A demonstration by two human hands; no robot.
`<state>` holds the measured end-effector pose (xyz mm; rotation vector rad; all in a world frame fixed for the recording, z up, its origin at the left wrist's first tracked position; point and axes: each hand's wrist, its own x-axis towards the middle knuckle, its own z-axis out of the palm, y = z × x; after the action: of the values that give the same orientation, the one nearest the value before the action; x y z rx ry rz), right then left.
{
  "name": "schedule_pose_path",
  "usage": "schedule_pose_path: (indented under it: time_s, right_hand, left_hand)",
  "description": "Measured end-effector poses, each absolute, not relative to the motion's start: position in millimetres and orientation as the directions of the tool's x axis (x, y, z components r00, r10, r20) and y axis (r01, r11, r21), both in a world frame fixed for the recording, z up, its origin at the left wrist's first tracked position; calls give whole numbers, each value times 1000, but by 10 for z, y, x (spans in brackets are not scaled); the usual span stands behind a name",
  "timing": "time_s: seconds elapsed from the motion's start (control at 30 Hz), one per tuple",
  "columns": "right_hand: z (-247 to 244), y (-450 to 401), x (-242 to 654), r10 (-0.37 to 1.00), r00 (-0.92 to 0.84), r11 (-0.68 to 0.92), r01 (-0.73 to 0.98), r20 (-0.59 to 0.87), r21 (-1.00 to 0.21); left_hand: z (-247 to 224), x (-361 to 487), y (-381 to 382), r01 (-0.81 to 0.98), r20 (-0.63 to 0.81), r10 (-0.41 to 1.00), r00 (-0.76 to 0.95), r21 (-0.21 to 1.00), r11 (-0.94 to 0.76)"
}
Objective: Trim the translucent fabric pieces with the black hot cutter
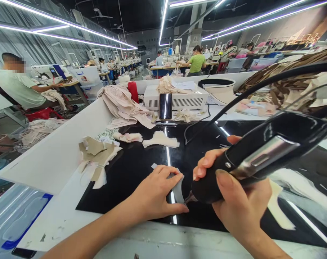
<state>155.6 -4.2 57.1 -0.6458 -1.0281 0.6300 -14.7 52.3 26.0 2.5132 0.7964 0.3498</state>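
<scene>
left hand (pixel 160 190) lies spread over a grey piece (pixel 178 190) on the glossy black board (pixel 120 181); right hand (pixel 243 203) is wrapped around a black handheld tool (pixel 263 154), tip near the piece. hands apart.

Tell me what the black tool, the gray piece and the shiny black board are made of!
Black tool: probably plastic, glossy, with a silvery plate shining like metal. Gray piece under left hand: thin and smooth, maybe plastic film or fabric. Shiny black board: perhaps glass or glossy plastic, mirroring the ceiling lights.
</scene>
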Motion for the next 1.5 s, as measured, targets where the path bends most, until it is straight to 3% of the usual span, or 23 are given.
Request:
schedule_pose_path:
  time_s: [0.2,0.5,0.97,1.27,1.5]
  right_hand:
    - [591,-3,1699,715,385,661,-99,583,-744]
    - [707,183,2046,568,554,682,98,609,-725]
    - [664,-60,1597,716,383,665,-117,584,-738]
    - [620,-99,1562,726,353,662,-126,590,-739]
    - [636,86,1701,674,404,682,-17,619,-731]
  left_hand:
    - [219,-213,554,392,217,589,779,565,-726]
    - [178,-223,519,274,325,490,808,530,-803]
    - [168,-181,527,230,326,464,824,556,-798]
    - [153,-182,535,226,341,462,819,548,-806]
    - [201,-200,524,299,313,508,802,525,-796]
